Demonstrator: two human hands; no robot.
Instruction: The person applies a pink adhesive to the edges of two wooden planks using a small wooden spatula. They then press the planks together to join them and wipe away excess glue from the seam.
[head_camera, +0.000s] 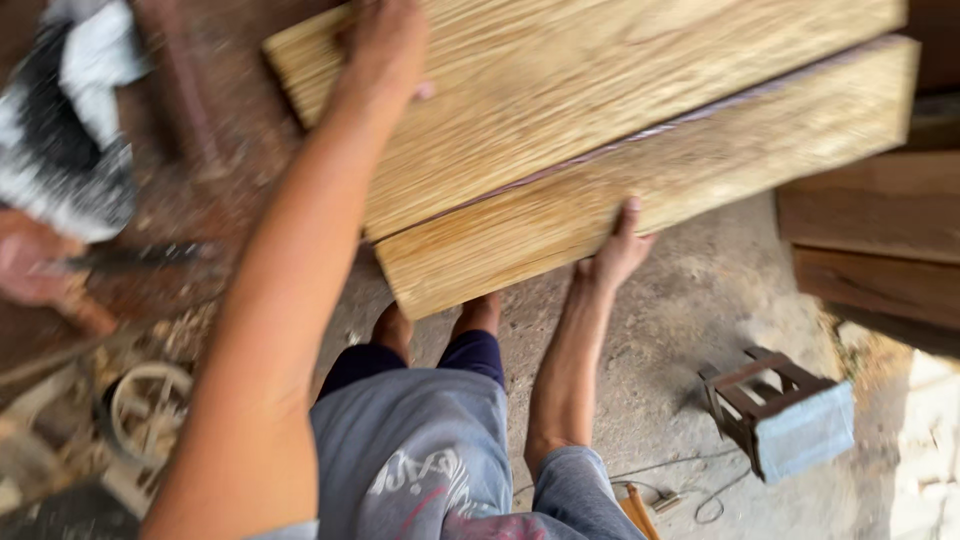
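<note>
The person holds two pale, grainy planks, one lying partly on the other, up off the concrete floor (690, 300) and slanting across the upper half of the view. The left hand (385, 50) reaches over the far left end of the upper plank (560, 90), its fingers curled over that edge and closed on it, though motion blur hides their exact wrap. The right hand (618, 250) supports the lower plank (650, 190) from beneath its near long edge, thumb pressed up against the face and the other fingers hidden under the wood. Judging from this, the lift is done and the planks are being carried; they have not been set down anywhere. The person's bare feet stand directly below the near corner of the lower plank. To the right, a small wooden stool (775, 405) stands on the floor, and darker stacked boards (880, 240) lie close by the planks' right end. On the left, a wheel (150, 405) sits in sawdust. Open floor remains between feet and stool.
</note>
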